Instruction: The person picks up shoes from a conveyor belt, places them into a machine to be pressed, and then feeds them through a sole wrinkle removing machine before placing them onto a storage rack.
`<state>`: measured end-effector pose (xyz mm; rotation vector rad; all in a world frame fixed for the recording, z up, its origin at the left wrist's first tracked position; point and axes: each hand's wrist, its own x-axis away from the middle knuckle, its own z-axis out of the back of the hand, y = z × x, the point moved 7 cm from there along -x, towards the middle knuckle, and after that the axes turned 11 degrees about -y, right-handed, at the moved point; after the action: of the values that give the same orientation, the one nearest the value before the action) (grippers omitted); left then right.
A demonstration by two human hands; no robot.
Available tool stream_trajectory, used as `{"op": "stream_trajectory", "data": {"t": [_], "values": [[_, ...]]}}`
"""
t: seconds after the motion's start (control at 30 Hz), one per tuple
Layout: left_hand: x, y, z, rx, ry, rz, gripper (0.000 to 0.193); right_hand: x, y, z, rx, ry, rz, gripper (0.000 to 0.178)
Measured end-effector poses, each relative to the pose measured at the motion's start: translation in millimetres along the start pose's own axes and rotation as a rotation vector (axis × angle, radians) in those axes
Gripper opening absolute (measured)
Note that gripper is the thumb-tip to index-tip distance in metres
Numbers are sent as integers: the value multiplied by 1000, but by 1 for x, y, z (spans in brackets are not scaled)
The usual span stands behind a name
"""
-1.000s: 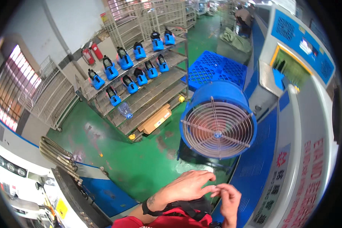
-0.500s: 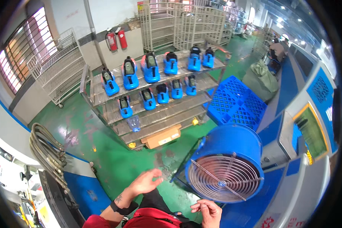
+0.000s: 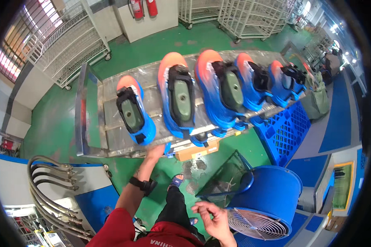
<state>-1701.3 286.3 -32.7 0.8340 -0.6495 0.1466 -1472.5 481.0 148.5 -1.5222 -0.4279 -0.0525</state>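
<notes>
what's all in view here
rack: 1, grey, centre
upper shoes: 5, blue and orange, on rack
lower shoes: several, blue, partly hidden below
carton: 1, brown, under rack
fan: 1, blue, lower right
pallet: 1, blue, right of rack
sack: 1, green, beyond pallet
extinguishers: 2, red, far wall
carts: 3+, pale, background
hoses: several, grey, lower left
machines: several, white and blue, both sides
sandals: 2, blue, feet
left grip: 1, red sleeve, rack's near edge
right grip: 1, bare, near fan
</notes>
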Motion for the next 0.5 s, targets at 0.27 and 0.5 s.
{"op": "stream_trajectory", "data": {"t": [0.27, 0.5], "values": [[-21, -241, -63, -168, -13, -100, 54, -141, -139, -65, 312, -38, 508, 80], [93, -136, -13, 525, 50, -761, 46, -251, -115, -84, 318, 122, 396, 68]]}}
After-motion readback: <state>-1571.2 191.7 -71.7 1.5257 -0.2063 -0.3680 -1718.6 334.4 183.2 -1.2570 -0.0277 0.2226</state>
